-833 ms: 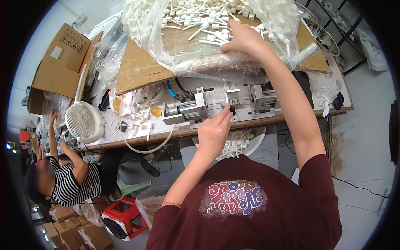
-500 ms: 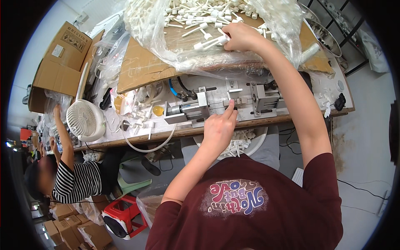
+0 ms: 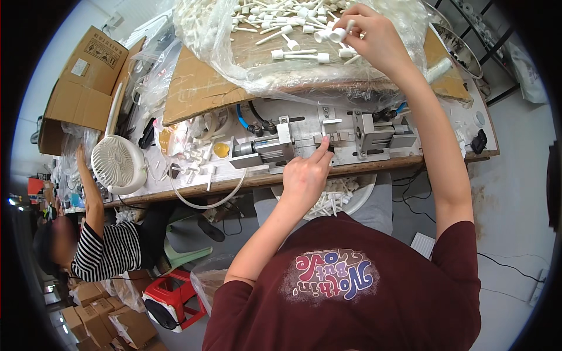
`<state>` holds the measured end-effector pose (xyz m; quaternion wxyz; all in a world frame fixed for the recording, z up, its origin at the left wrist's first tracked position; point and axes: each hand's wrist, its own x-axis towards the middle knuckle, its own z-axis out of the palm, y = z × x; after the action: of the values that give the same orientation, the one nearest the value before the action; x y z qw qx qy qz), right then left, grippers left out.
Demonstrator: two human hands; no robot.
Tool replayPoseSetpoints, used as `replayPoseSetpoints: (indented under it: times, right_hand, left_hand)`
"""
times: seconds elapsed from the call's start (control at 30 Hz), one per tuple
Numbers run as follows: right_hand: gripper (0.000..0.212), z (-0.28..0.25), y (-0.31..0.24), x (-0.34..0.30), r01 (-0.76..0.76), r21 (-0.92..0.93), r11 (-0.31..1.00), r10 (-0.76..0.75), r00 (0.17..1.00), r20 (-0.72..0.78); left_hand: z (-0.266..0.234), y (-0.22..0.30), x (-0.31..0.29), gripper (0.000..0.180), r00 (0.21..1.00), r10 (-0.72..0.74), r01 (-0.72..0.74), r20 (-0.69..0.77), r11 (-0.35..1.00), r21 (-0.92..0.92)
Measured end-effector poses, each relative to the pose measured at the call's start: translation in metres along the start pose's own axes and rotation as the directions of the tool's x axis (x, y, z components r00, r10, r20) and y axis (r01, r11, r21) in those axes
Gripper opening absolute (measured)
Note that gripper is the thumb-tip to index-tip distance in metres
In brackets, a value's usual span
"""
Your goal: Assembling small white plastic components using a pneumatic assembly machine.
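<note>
My right hand [image 3: 374,41] is raised over the front of a pile of white plastic stemmed caps [image 3: 287,17]. Its thumb and fingers are closed on a white stemmed cap [image 3: 338,35], whose round cup end points left. My left hand [image 3: 305,178] reaches to a metal clamping fixture [image 3: 336,138] on the bench. Its index finger is stretched out, the tip touching the small block at the fixture's middle; the other fingers are loosely curled. Whether a part lies under that fingertip is hidden. Metal cylinder units [image 3: 266,149] flank the block on both sides.
Clear plastic sheeting [image 3: 398,35] over cardboard [image 3: 199,88] carries the pile. A white basin [image 3: 366,190] of white parts sits below the bench edge. A white fan [image 3: 119,165] stands left, near a co-worker in a striped shirt [image 3: 111,251].
My right hand has moved right and slightly up, lifting a stemmed cap off the pile. Other stemmed caps now lie at the pile's front edge. My left hand stays at the fixture.
</note>
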<state>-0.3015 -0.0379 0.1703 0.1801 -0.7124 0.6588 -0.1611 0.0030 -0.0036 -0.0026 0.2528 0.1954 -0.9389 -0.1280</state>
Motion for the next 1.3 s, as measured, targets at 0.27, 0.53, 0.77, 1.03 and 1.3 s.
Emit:
replayPoseSetpoints:
  times: [0.27, 0.53, 0.77, 1.03, 1.3]
  right_hand:
    - [0.027, 0.096, -0.048, -0.062, 0.181, -0.118, 0.976, -0.207, 0.627, -0.751]
    - [0.038, 0.172, -0.076, -0.121, 0.199, 0.029, 0.98, -0.123, 0.71, -0.693]
    - [0.045, 0.198, -0.076, -0.127, 0.205, 0.108, 0.973, -0.082, 0.742, -0.665]
    - [0.039, 0.204, -0.077, -0.132, 0.246, 0.453, 0.857, 0.09, 0.794, -0.601]
    - [0.019, 0.205, -0.064, -0.141, 0.205, 0.916, 0.344, 0.471, 0.807, -0.357]
  left_hand:
    - [-0.001, -0.003, -0.003, 0.027, 1.0, -0.028, 0.027, -0.01, 0.996, -0.082]
    - [-0.043, 0.016, 0.007, 0.045, 0.956, -0.265, 0.224, 0.125, 0.386, -0.895]
    - [-0.051, 0.017, -0.002, 0.028, 0.962, -0.198, 0.265, 0.188, 0.515, -0.815]
    - [-0.046, 0.016, -0.006, 0.028, 0.949, -0.207, 0.294, 0.236, 0.317, -0.902]
    - [-0.041, -0.003, -0.012, 0.028, 0.922, -0.168, 0.337, 0.349, -0.098, -0.937]
